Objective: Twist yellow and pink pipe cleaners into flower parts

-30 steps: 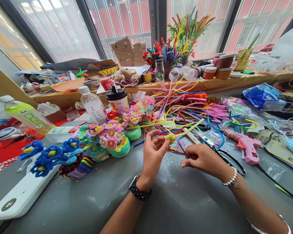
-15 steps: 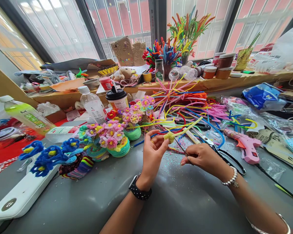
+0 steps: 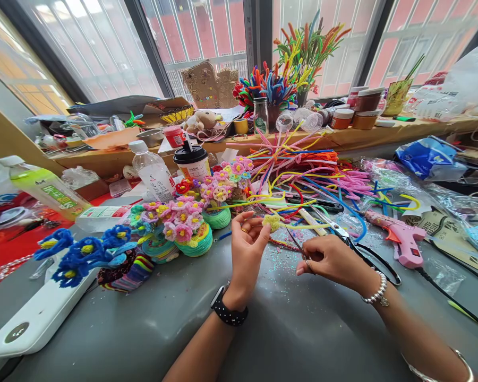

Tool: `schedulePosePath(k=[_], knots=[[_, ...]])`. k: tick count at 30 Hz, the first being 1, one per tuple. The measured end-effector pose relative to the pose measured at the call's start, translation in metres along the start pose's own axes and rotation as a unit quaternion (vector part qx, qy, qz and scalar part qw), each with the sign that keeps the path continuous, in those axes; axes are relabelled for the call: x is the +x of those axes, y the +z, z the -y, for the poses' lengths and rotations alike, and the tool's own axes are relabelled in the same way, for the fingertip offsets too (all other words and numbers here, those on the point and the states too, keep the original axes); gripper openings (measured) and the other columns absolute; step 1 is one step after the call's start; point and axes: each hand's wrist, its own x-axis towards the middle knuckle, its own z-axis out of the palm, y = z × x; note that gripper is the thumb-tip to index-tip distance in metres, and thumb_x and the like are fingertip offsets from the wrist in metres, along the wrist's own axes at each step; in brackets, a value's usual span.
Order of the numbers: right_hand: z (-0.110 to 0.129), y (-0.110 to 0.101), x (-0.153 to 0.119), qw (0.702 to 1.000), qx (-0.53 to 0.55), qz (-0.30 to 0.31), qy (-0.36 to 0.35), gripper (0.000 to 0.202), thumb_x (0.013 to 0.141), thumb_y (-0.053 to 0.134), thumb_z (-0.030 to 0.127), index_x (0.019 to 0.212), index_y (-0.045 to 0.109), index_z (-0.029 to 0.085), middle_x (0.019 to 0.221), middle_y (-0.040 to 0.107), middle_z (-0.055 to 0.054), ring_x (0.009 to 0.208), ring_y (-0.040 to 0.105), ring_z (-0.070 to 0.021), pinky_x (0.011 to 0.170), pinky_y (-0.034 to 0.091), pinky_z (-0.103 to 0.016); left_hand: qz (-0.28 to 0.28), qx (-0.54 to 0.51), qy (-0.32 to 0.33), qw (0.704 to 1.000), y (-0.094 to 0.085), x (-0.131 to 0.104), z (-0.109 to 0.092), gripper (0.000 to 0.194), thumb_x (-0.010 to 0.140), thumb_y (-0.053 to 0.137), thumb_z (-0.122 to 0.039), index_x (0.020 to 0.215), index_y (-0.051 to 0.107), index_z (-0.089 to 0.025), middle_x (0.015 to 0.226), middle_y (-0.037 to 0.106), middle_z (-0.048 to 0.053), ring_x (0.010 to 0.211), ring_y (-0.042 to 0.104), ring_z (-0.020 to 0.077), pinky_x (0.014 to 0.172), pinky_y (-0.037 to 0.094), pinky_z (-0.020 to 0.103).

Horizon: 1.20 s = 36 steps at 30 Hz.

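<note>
Between thumb and fingers, my left hand (image 3: pixel 249 246) pinches a small yellow pipe-cleaner flower (image 3: pixel 271 222). A straight pale-yellow stem runs from the flower to the right, past the tips of a small pair of scissors (image 3: pixel 297 241). My right hand (image 3: pixel 332 257) is closed around the scissors' handles, partly hiding them. The blades point up and left, close to the flower; whether they touch the stem I cannot tell. Left of my hands stand pots of pink pipe-cleaner flowers (image 3: pixel 181 217) and a striped pot of blue flowers (image 3: pixel 79 257).
A heap of loose pipe cleaners (image 3: pixel 302 164) lies behind my hands. On the right are a pink glue gun (image 3: pixel 404 239) with its cord and larger black-handled scissors (image 3: pixel 336 225). A lidded cup (image 3: pixel 191 162), bottles (image 3: pixel 153 172) and a white device (image 3: pixel 35 318) are on the left.
My left hand has turned the flower, so its petals now show more openly. The stem has swung from slanting up to nearly level. My right hand with the scissors has barely moved.
</note>
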Motion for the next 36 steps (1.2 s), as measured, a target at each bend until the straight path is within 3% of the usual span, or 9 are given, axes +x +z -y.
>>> schedulePosePath(k=[7, 17, 31, 36], knots=[[0.0035, 0.0022, 0.0011, 0.999, 0.008, 0.037, 0.031, 0.041, 0.063, 0.056, 0.055, 0.049, 0.049, 0.016, 0.046, 0.039, 0.004, 0.046, 0.033, -0.0075, 0.045, 0.024, -0.02, 0.015, 0.012, 0.001, 1.0, 0.0009, -0.0015, -0.0027, 0.038, 0.067, 0.062, -0.02, 0.096, 0.038, -0.02, 0.076, 0.057, -0.002, 0.073, 0.057, 0.0101, 0.068, 0.043, 0.022], [0.0077, 0.0014, 0.0026, 0.996, 0.053, 0.061, 0.045, 0.033, 0.066, 0.06, 0.042, 0.05, 0.048, 0.016, 0.044, 0.036, 0.006, 0.045, 0.031, -0.0065, 0.044, 0.023, -0.019, 0.037, 0.015, -0.002, 0.999, 0.0014, -0.0014, -0.0036, 0.037, 0.069, 0.06, -0.019, 0.097, 0.036, -0.02, 0.076, 0.059, -0.002, 0.073, 0.057, 0.0097, 0.066, 0.044, 0.021], [0.0034, 0.0059, 0.0032, 0.998, 0.058, 0.015, -0.012, 0.043, 0.071, 0.055, 0.041, 0.04, 0.037, 0.016, 0.042, 0.033, 0.005, 0.045, 0.031, -0.0068, 0.043, 0.025, -0.02, 0.023, 0.011, -0.005, 1.0, 0.0003, -0.0011, -0.0024, 0.037, 0.067, 0.061, -0.019, 0.097, 0.038, -0.02, 0.075, 0.059, -0.002, 0.073, 0.057, 0.0092, 0.066, 0.043, 0.021], [0.001, 0.0073, 0.0044, 0.999, 0.037, -0.001, -0.025, 0.042, 0.075, 0.051, 0.038, 0.04, 0.043, 0.016, 0.042, 0.04, 0.004, 0.045, 0.036, -0.0075, 0.047, 0.028, -0.02, 0.023, 0.014, 0.008, 1.0, 0.0014, -0.0018, -0.0021, 0.037, 0.068, 0.061, -0.021, 0.096, 0.038, -0.02, 0.075, 0.058, -0.002, 0.071, 0.056, 0.0088, 0.066, 0.043, 0.021]])
